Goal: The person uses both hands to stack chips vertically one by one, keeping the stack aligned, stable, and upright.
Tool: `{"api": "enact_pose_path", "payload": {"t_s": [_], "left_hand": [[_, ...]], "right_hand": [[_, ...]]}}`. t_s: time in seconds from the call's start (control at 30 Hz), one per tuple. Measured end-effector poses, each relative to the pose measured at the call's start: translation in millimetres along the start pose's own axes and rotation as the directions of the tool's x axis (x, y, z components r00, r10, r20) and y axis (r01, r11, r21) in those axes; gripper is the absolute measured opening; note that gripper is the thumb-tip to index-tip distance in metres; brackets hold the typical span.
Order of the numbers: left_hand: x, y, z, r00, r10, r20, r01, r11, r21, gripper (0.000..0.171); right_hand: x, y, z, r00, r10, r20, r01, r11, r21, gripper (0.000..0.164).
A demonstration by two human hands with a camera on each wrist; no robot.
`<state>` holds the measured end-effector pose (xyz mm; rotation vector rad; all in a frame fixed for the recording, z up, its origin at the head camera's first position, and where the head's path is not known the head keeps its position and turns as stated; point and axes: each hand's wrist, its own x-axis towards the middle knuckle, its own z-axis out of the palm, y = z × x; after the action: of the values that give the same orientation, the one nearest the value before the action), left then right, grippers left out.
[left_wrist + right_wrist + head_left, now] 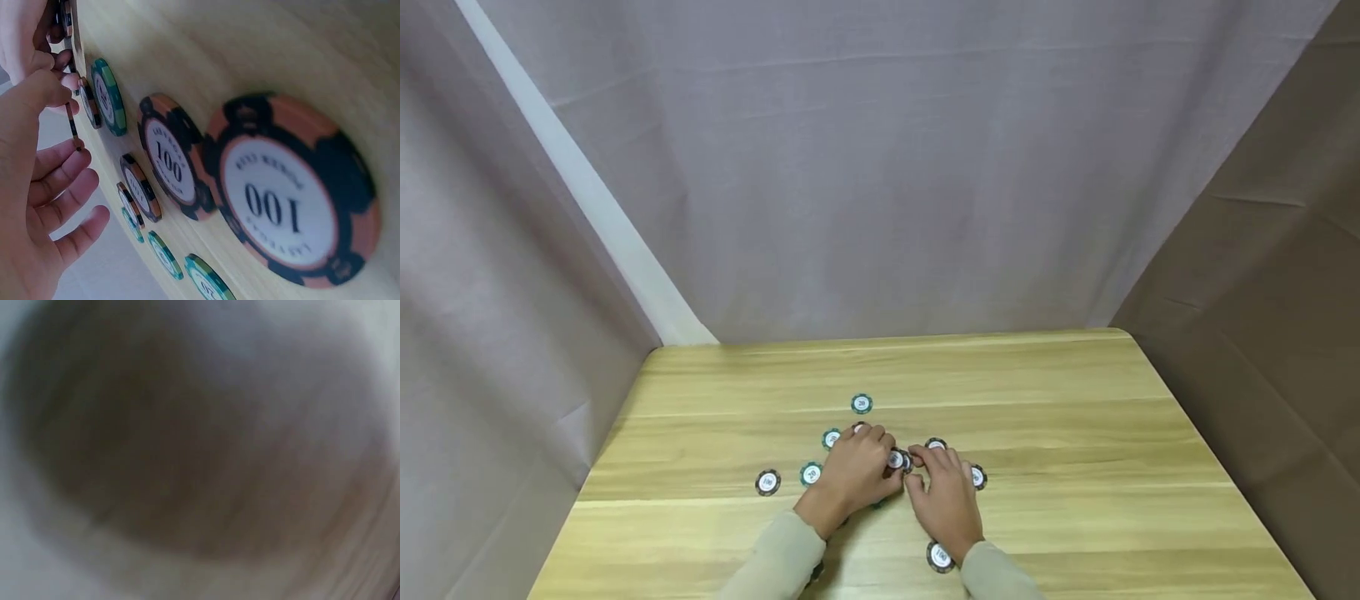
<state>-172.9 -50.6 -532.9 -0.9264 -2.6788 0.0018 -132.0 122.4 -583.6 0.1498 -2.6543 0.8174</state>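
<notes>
Pinched by its rim between the thumb and fingers of the left hand (859, 467) is a round black-and-orange chip (73, 125), low in the middle of the head frame; held that way, its flat face seems to be kept uncovered. Whether anything is pinched by the bent right hand (947, 496), just beside it, cannot be told. Green-and-white round chips (861, 404) are laid flat on the pale wooden table (1060, 417), perhaps so their numbers can be read.
</notes>
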Motion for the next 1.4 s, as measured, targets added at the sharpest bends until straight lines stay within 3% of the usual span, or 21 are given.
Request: {"api": "enact_pose_path", "payload": {"t_s": [0.17,0.57,0.87,1.1,1.4], "left_hand": [[5.2,4.2,1.7,1.0,0.007,0.01,-0.007,1.0,0.008,0.033],[5.4,8.8,2.6,0.993,-0.033,0.112,0.032,0.999,0.011,0.032],[8.7,11.6,-0.1,0.983,-0.07,0.17,0.078,0.996,-0.045,0.032],[14.6,18.0,-2.0,0.98,-0.095,0.175,0.11,0.991,-0.08,0.033],[14.7,16.0,3.4,0.986,-0.066,0.154,0.063,0.998,0.021,0.035]], "right_hand": [[2.0,-0.7,-3.3,1.0,0.005,-0.004,-0.005,1.0,0.014,0.034],[1.4,-2.6,-0.9,0.997,0.038,0.062,-0.038,0.999,0.012,0.034],[1.6,-1.2,-2.0,0.998,0.017,0.059,-0.017,1.0,-0.001,0.036],[1.0,-0.4,-4.6,0.997,0.034,0.063,-0.035,0.999,0.003,0.033],[2.5,-1.3,-2.8,0.999,0.023,0.024,-0.024,1.0,0.018,0.025]]}}
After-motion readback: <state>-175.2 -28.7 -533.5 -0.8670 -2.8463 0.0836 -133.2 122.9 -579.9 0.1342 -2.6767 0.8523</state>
